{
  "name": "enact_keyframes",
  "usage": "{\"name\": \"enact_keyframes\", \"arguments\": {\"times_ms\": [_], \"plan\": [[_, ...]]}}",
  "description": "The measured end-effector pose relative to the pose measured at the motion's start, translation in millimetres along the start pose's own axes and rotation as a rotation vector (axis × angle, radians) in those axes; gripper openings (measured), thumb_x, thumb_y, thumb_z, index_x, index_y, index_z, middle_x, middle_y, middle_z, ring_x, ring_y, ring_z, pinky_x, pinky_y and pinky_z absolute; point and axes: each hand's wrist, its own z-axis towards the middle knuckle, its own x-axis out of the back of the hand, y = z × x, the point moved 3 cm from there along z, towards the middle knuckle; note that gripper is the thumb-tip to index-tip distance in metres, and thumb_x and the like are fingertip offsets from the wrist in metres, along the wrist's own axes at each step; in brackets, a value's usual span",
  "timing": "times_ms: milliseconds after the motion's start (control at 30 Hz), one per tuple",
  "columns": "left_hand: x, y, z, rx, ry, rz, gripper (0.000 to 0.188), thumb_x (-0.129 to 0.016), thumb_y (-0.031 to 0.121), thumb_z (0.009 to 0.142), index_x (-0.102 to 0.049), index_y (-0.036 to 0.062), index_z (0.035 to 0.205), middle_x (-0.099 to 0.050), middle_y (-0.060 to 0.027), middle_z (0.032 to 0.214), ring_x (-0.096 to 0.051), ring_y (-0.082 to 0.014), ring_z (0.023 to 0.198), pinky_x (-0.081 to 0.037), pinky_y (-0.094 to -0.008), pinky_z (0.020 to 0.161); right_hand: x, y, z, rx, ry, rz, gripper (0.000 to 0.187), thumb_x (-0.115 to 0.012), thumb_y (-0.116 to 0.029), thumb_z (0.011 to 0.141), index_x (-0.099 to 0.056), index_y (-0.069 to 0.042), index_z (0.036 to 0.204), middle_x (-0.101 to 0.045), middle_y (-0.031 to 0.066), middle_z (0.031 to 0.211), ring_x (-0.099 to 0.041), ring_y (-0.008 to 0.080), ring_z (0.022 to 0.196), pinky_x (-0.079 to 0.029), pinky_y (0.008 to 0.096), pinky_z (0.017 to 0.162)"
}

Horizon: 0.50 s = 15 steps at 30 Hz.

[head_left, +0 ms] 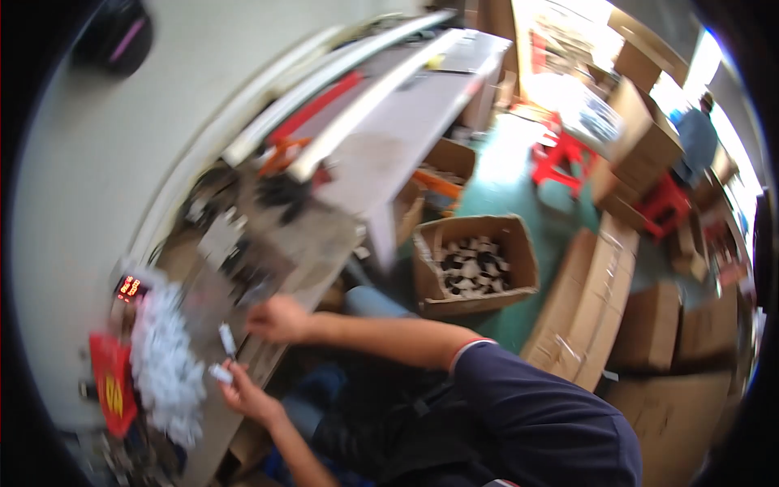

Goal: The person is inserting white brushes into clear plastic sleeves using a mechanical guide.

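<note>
Fingers (231, 376) of our left hand (247, 398) grip a small white piece (219, 373), its body poking out to the left of the fingertips. A second white piece (226, 335) with a dark end sits just to the far side of it, left of our right hand (278, 319); we cannot tell whether our left hand supports that one too. Our right hand is loosely curled, near the left but apart from it, and blur keeps us from telling whether it holds anything. Left of both hands, we have a heap of white pieces (166, 357) on the bench (316, 243), with a red bag (114, 385) farther left.
</note>
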Motion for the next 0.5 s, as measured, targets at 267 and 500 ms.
{"name": "enact_keyframes", "arguments": {"times_ms": [267, 500], "plan": [[-66.4, 13.1, -11.3, 0.061, -0.169, -0.012, 0.029, -0.066, 0.016, 0.103, -0.063, -0.0078, 0.120, -0.068, -0.0123, 0.116, -0.064, -0.0176, 0.103, -0.052, -0.0311, 0.089, 20.5, -6.5, -5.6, -0.071, 0.083, 0.280, 0.027, -0.070, -0.028, 0.087, -0.074, -0.002, 0.090, -0.070, 0.0185, 0.078, -0.069, 0.0362, 0.073, -0.052, 0.0447, 0.066], [-73.9, 27.1, -6.3, 0.086, -0.224, 0.032, 0.029, -0.066, 0.017, 0.103, -0.064, -0.0072, 0.120, -0.070, -0.0110, 0.111, -0.067, -0.0168, 0.100, -0.053, -0.0295, 0.088, 13.6, -0.6, 3.4, -0.161, 0.005, 0.407, 0.025, -0.073, -0.023, 0.084, -0.073, 0.001, 0.088, -0.071, 0.0148, 0.077, -0.070, 0.0264, 0.070, -0.054, 0.0398, 0.065]]}}
